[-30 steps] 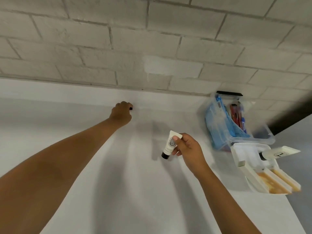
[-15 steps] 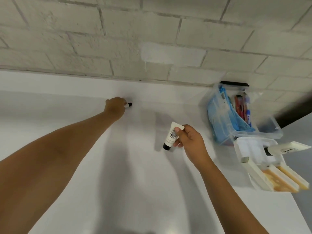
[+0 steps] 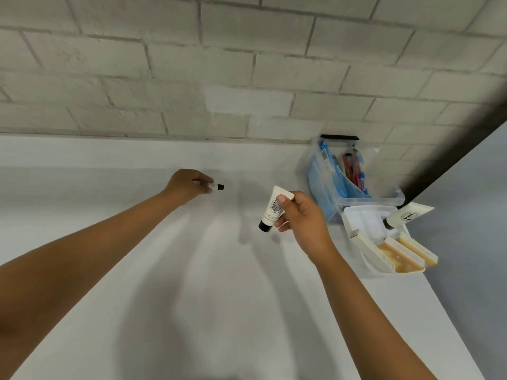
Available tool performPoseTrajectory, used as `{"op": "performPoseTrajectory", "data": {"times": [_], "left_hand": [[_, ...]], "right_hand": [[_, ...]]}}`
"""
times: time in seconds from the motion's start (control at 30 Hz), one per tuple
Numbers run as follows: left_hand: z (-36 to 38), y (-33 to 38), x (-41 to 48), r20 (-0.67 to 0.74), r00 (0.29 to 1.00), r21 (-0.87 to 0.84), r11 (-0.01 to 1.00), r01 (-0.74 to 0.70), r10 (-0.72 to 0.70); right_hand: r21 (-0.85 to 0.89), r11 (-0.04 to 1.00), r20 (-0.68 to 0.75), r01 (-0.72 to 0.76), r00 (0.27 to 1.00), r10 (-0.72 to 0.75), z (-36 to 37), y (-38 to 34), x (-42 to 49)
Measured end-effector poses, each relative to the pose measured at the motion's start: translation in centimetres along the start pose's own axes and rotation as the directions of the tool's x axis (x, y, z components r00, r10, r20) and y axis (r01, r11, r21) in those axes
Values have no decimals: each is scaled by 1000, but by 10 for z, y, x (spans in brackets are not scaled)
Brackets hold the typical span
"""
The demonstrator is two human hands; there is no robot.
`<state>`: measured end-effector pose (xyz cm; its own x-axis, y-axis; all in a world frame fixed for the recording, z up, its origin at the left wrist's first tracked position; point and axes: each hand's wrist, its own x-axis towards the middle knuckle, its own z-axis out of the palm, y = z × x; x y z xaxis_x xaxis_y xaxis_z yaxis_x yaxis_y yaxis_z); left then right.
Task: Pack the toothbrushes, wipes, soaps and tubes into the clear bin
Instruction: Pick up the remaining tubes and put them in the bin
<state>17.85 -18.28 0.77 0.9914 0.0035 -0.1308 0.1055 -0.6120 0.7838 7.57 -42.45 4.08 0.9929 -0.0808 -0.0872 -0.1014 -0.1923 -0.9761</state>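
A white tabletop (image 3: 192, 270) meets a pale brick wall (image 3: 247, 64). Its right edge runs diagonally past the clear bin (image 3: 373, 200), which stands far right against the wall and holds blue wipes (image 3: 326, 182) and toothbrushes (image 3: 352, 168). Just in front of the bin, a white tray (image 3: 359, 219) carries soaps (image 3: 400, 253) and a third tube (image 3: 408, 216). A broad stretch of tabletop lies left of the bin. There the left hand (image 3: 189, 185) curls its fingers round a small black-capped tube (image 3: 219, 187) near the wall. The right hand (image 3: 304, 215) pinches a white tube (image 3: 274, 208) near the bin.
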Motion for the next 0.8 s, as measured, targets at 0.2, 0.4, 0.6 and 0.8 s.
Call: {"op": "performPoseTrajectory", "data": {"times": [0.2,0.4,0.6,0.8], "left_hand": [[5,43,-20,55,997,-145,989,-41,49],[28,83,-35,139,981,-305,949,-86,133],[64,124,-51,169,959,-315,934,-166,227],[109,163,-64,186,942,-280,934,-220,278]], "right_hand": [[-36,998,-85,43,995,-46,-31,-6,-13],[-52,996,-170,78,982,-85,-75,-6,-22],[-139,984,-281,114,948,-150,-118,-5,-30],[-319,947,-358,39,920,-158,-159,-4,-31]]}}
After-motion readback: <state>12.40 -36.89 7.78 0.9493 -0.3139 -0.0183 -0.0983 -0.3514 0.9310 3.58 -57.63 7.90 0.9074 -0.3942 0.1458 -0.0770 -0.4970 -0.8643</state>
